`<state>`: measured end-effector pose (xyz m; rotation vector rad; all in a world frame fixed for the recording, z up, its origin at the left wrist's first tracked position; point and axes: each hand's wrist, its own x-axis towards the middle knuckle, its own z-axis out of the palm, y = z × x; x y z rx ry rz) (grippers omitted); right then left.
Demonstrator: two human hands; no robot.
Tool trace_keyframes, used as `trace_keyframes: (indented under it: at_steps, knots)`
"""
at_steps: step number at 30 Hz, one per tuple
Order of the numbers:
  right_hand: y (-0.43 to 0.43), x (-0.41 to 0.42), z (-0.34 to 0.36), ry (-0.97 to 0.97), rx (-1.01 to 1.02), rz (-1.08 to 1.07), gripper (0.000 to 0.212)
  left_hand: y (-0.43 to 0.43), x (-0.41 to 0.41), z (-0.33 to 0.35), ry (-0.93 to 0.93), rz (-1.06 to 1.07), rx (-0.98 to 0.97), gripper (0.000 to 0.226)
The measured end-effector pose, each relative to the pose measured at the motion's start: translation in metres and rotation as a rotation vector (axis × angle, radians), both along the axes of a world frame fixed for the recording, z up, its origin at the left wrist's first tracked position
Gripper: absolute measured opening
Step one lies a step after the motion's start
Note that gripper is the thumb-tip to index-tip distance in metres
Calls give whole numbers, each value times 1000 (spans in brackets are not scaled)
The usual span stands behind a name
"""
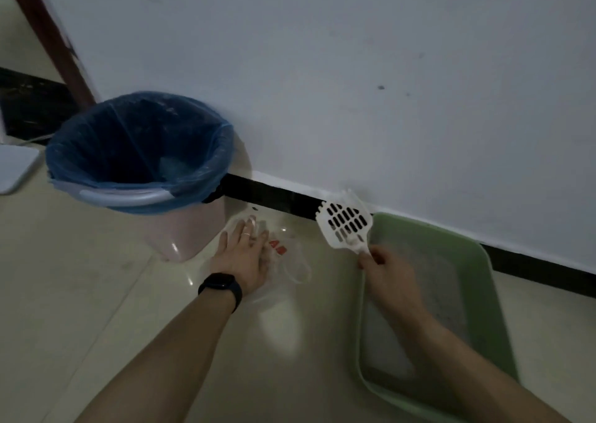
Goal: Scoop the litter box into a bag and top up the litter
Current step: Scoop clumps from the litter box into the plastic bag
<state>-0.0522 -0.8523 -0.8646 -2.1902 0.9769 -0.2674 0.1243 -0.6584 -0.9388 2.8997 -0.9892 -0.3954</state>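
Observation:
A green litter box (477, 248) with grey litter lies on the floor by the wall at the right. My right hand (385, 269) grips the handle of a white slotted scoop (345, 224), held upright over the box's left rim. A clear plastic bag (292, 255) with red print lies flat on the floor between the box and the bin. My left hand (242, 255) rests on the bag with fingers spread; a ring and a dark wristband show.
A pink bin (190, 229) lined with a blue bag (135, 145) stands at the left against the white wall (354, 67). A white flat object (14, 167) lies at the far left. A black skirting strip (280, 200) runs along the wall's base.

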Motion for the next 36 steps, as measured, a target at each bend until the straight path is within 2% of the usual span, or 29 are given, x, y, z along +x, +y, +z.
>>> trace_keyframes:
  at_steps: [3, 5, 7, 8, 12, 14, 17, 22, 28, 36]
  knots:
    - [-40, -40, 3, 11, 47, -131, 34, -39, -18, 13, -89, 38, 339, 54]
    - [-63, -69, -6, 83, 89, -196, 31, -64, -35, 28, -230, -65, 579, 41]
    - [-81, -98, -16, 188, 103, -237, 29, -87, -52, 36, -301, -170, 655, 43]
    - [-88, -111, -22, 241, 115, -247, 29, -97, -59, 35, -282, -195, 590, 48]
    - [-102, -149, -38, 373, 131, -262, 39, -134, -92, 19, -24, -314, 80, 60]
    - [-101, -157, -44, 396, 159, -253, 48, -147, -110, 7, 92, -330, -7, 66]
    - [-99, -159, -56, 391, 246, -232, 51, -154, -128, -11, 153, -301, -16, 71]
    - [-104, -142, -79, 391, 328, -219, 27, -152, -136, -27, 142, -234, -82, 77]
    - [-116, -118, -96, 296, 519, -288, 30, -155, -137, -30, 135, -211, -100, 78]
    - [-109, -85, -114, 233, 538, -266, 31, -156, -137, -38, 91, -199, -128, 85]
